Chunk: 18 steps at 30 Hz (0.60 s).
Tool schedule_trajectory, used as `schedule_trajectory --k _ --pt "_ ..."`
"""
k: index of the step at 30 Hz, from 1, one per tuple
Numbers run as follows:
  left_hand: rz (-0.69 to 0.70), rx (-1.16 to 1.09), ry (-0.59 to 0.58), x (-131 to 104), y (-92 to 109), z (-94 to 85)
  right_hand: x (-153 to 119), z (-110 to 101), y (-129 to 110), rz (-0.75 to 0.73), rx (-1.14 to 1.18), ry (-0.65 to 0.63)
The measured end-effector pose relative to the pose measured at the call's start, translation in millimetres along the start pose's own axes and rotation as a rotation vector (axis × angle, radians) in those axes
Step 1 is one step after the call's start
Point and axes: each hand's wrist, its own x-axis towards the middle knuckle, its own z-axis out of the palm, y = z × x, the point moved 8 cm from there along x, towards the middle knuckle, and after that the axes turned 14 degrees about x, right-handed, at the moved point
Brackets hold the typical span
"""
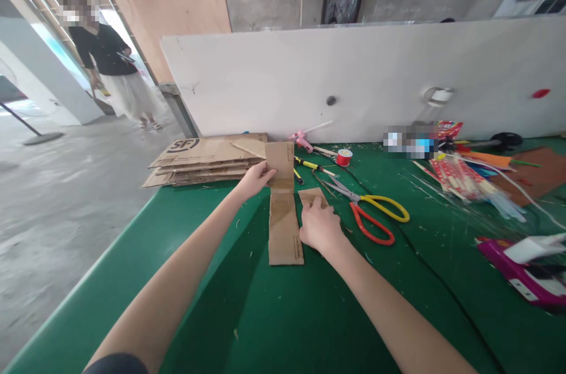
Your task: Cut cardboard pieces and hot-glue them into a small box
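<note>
Your two bare forearms (190,268) reach in from 7 and 5 o'clock over the green-topped counter (283,327), towards the brown cardboard pieces at its middle. Your left hand (256,178) has its grip closed on the left edge of an upper brown rectangular cardboard panel (282,157), raised at 12 o'clock from a lower brown cardboard strip (286,232) lying flat; whether they are joined at a crease, you cannot tell from here. Your right hand (322,223) sits just right of that strip, fingers bent down on a small brown cardboard piece (312,193); whether its grip pinches or only presses is unclear. The step in hand looks like positioning these pieces, and the next move seems to call for a steady left hold while the right controls the small piece. From the strip, large scissors with yellow and red handles (375,209) lie open at 3 o'clock, and a stack of flattened brown cardboard (207,156) at 10. For containers, you have only red-and-white printed packets (457,176) towards 3 o'clock, past the scissors; their contents can't be made out.
</note>
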Motion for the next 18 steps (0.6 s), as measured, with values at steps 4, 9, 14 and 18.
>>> schedule_trajectory --k 4,9,14,18 --pt "0.003 0.005 -0.005 -1 1 0.6 3 6 8 -0.041 -0.09 0.064" --pt "-0.001 0.019 0.021 -1 0 0.3 5 9 19 -0.102 -0.104 0.114" --pt "0.0 0.028 0.021 -3 1 0.6 6 -10 22 -0.116 -0.088 0.069" --pt "0.006 0.04 0.03 -3 1 0.3 3 -35 17 -0.127 0.119 0.067"
